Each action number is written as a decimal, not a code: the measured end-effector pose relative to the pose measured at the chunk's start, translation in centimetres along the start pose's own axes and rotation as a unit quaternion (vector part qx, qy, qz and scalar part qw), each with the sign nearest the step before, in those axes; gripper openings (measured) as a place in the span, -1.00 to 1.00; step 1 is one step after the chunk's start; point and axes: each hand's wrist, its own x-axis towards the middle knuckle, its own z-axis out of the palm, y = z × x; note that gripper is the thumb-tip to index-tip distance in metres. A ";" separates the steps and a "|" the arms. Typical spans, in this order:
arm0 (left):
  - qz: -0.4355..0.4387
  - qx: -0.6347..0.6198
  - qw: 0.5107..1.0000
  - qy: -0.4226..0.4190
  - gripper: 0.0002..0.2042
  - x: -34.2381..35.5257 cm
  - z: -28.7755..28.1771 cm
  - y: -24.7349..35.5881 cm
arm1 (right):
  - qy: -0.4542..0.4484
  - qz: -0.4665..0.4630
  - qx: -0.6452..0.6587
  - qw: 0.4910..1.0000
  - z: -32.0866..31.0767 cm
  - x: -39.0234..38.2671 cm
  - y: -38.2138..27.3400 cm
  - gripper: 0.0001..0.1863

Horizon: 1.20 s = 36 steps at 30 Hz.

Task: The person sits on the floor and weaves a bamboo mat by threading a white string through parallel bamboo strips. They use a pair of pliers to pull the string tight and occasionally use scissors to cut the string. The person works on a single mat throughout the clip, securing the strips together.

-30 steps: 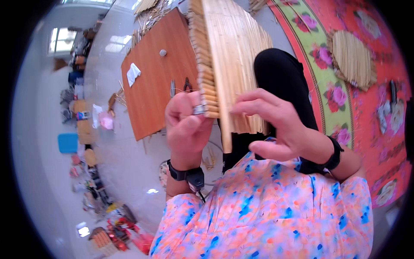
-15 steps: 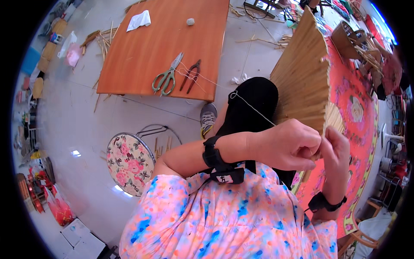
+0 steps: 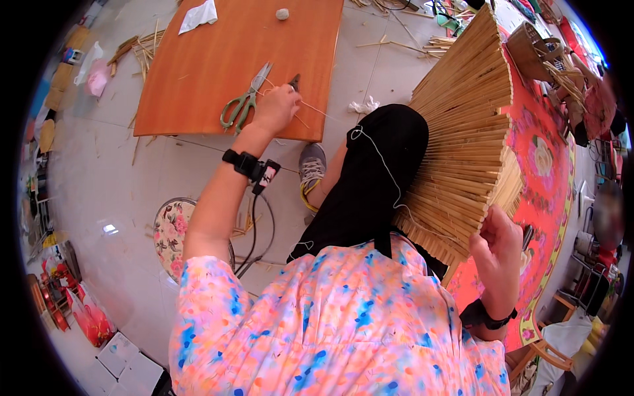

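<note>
My left hand (image 3: 277, 105) is closed over the dark pliers (image 3: 294, 81) on the orange wooden board, just right of green-handled scissors (image 3: 239, 105); most of the pliers is hidden. My right hand (image 3: 495, 244) pinches the edge of a fanned panel of thin straw-coloured sticks (image 3: 459, 165) beside my black-clad knee. A white thread (image 3: 396, 181) runs from the board across the knee to the panel, with a loose loop on the black cloth.
The orange board (image 3: 172, 72) holds a white cloth (image 3: 197, 14) and small ball (image 3: 282, 14). A floral stool (image 3: 170, 234) is below left. A red floral mat (image 3: 545, 185), baskets (image 3: 522, 49), loose sticks (image 3: 436, 46) and household clutter (image 3: 92, 317) surround me.
My left hand has left the panel's edge and moved up-left onto the pliers. My right hand stays on the panel, slightly lower, and the panel now shows more of its fanned sticks.
</note>
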 end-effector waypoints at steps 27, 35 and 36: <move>-0.022 -0.132 0.991 -0.011 -0.92 0.5 -2.5 0.5 | 0.040 -0.040 -0.019 0.998 -0.3 -0.7 1.1 -0.88; -0.089 -0.504 0.852 0.113 -0.82 0.8 -13.4 10.2 | 0.084 -0.023 0.001 0.996 0.0 -0.1 0.9 -0.73; -0.080 -0.506 0.851 0.118 -0.83 0.7 -14.0 10.9 | 0.088 -0.023 0.035 0.995 -0.1 0.2 0.8 -0.69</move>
